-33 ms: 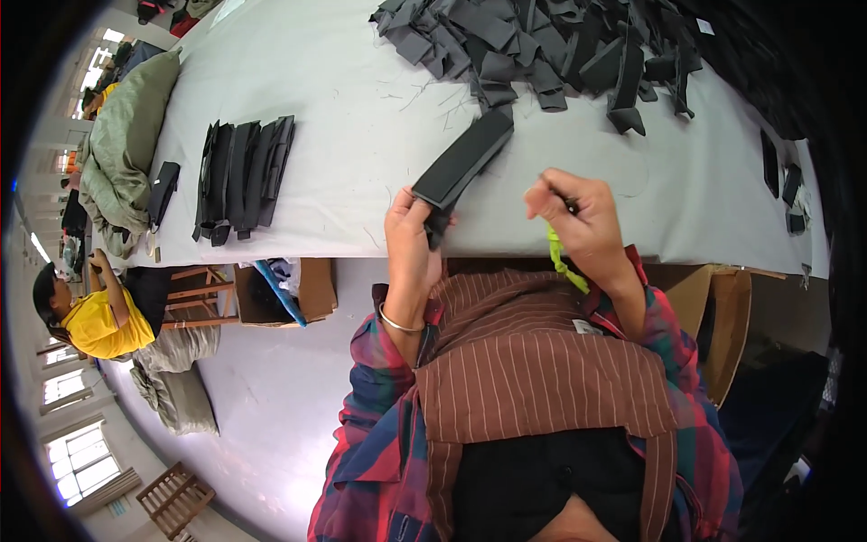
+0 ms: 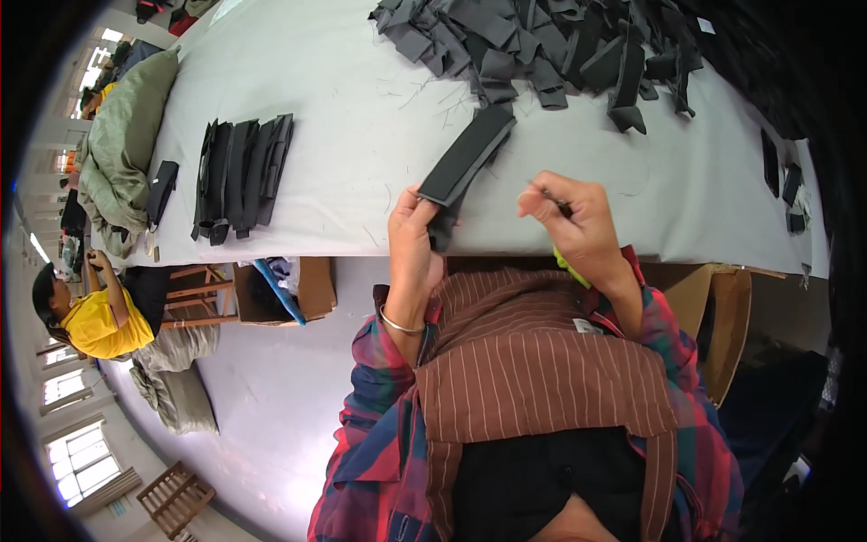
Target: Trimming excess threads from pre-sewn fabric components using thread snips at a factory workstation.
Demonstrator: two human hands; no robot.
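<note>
My left hand (image 2: 414, 237) is closed, thumb on top, around the near end of a dark grey fabric piece (image 2: 468, 158). The piece is a long, flat, layered strip that slants away up and right over the table, and a loose part hangs below the fingers. To its right, my right hand (image 2: 575, 221) is raised with curled fingers around a small dark tool (image 2: 564, 209), mostly hidden in the grip. A yellow-green cord (image 2: 571, 266) shows below that hand, partly covered by the wrist. The right hand is apart from the fabric.
A heap of dark fabric pieces (image 2: 542, 54) covers the far table. Left lies a row of stacked dark strips (image 2: 242, 181), beside a single dark bundle (image 2: 162, 194) and a green cloth sack (image 2: 131, 144). Cardboard boxes (image 2: 316, 287) stand below. A person in yellow (image 2: 110, 321) is at left.
My right hand has shifted slightly left, and less of the yellow-green cord shows. The strip in my left hand has tilted a little and moved slightly right.
</note>
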